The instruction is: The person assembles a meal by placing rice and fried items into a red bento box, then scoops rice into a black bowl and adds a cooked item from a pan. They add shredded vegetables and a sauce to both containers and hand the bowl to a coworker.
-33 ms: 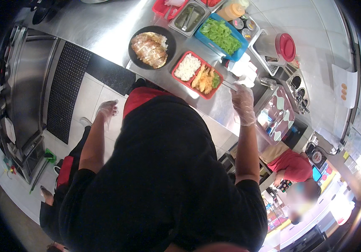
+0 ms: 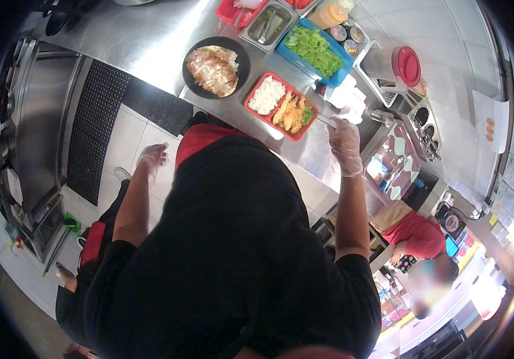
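Right hand (image 2: 345, 146): gloved in clear film, fingers closed around a thin metal utensil (image 2: 327, 121). Grip is at the near end; fingers and glove hide the rest of the handle. Can't tell if it's tongs or a single handle.

Utensil axis runs up-left out of my fist, far end aimed at the right end of the red box (image 2: 269, 122). Tip sits by the rim; contact unclear. Should handle light and stiff, maybe slick through the film, so I'd keep the fingers well back and pinch firmly.

Box lies flat on the steel counter (image 2: 149, 36), just left of my right hand. Long axis slopes from upper left to lower right, one long side toward me. Two compartments: white rice (image 2: 266, 96) in the left; fried pieces (image 2: 290, 113) in the right, green garnish (image 2: 308, 112) at the outer end. Looks like rigid plastic, light apart from the food. Best hold: both short ends, under the rim, kept level. Coating on the fried pieces probably crumbles if squeezed; pick up mid-length, gently.

Left hand (image 2: 154, 154): gloved, off the counter over the floor, fingers half curled. I see nothing in it, but the palm's hidden, so can't tell.

Further out: dark bowl (image 2: 244, 70) with a topped rice dish, left of the box; blue tub (image 2: 328, 82) of lettuce (image 2: 314, 51) behind it.
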A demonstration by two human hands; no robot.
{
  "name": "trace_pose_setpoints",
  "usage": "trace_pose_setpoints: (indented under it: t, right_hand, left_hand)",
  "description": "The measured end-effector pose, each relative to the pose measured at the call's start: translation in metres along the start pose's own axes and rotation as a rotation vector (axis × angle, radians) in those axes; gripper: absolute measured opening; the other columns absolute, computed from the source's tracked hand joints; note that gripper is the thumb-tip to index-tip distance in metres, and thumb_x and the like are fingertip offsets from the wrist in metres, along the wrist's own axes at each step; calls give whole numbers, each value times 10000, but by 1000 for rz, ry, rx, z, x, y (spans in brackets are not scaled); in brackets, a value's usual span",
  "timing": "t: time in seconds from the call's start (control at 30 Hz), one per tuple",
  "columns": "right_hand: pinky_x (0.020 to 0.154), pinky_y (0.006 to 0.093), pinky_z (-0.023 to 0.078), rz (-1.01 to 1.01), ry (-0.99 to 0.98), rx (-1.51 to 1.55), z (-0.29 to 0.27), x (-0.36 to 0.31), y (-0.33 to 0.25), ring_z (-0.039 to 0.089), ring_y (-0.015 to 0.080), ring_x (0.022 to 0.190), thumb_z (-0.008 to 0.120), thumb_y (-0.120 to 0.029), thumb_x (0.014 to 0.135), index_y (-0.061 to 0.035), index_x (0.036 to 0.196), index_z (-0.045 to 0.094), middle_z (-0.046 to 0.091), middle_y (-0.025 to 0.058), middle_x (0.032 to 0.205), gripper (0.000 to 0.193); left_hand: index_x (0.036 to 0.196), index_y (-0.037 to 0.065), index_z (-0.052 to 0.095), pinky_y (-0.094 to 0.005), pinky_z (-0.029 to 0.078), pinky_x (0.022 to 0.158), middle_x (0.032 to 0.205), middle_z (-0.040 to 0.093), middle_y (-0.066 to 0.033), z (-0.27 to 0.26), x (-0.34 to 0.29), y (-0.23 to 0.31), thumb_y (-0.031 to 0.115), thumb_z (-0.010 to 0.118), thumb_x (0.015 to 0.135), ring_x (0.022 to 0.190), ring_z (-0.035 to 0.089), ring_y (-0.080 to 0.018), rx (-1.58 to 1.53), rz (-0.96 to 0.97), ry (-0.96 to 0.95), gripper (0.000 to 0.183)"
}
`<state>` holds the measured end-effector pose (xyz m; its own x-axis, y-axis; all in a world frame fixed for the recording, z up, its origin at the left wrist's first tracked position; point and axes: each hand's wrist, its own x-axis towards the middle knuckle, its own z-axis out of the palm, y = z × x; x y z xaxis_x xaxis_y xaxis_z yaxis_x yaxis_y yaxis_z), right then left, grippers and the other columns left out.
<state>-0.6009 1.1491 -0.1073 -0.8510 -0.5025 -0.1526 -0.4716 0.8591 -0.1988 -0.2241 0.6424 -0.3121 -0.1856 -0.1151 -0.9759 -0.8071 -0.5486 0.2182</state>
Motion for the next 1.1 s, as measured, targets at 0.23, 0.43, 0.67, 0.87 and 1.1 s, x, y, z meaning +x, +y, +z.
trace_pose_setpoints:
  t: [0.23, 0.43, 0.67, 0.87, 1.1]
  right_hand:
    - [910, 468, 529, 81, -26, -44, -5, -20, -1, 670, 372, 1012, 721, -185, 887, -87, 1151, 710, 719, 172, 1046, 282]
    - [895, 476, 527, 174, -112, 58, -19, -23, -21, 668, 387, 1008, 718, -215, 889, -75, 1164, 712, 717, 200, 1028, 309]
    - [803, 497, 542, 255, 66, 118, -54, 27, -15, 697, 420, 901, 657, -299, 958, -63, 1096, 727, 724, 220, 962, 282]
    - [851, 506, 536, 334, 208, 147, -11, 102, -36, 697, 432, 961, 634, -485, 976, 3, 1131, 706, 716, 282, 948, 517]
    - [970, 469, 521, 298, 150, 67, -46, 155, 31, 675, 409, 1098, 676, -402, 898, -16, 1154, 729, 713, 250, 1141, 467]
  left_hand:
    - [1037, 114, 687, -336, 502, 623, 827, 667, -44, -9, 5, 1, 278, 795, 900, 685, 637, -208, -15, 49, 1, 239]
    - [1093, 89, 674, -327, 485, 635, 855, 653, -53, -12, 15, 3, 334, 764, 923, 683, 607, -190, -139, 36, -230, 312]
    - [1190, 53, 648, -304, 412, 527, 812, 582, -34, -3, 18, 11, 338, 768, 938, 577, 516, -133, 20, 91, -12, 399]
    - [1205, 58, 648, -315, 446, 537, 813, 587, -29, -14, 10, 27, 370, 786, 925, 592, 533, -139, -1, 90, -34, 442]
    - [1173, 62, 652, -330, 472, 532, 823, 619, -49, -37, -6, 18, 377, 772, 929, 634, 590, -176, 32, 66, 149, 416]
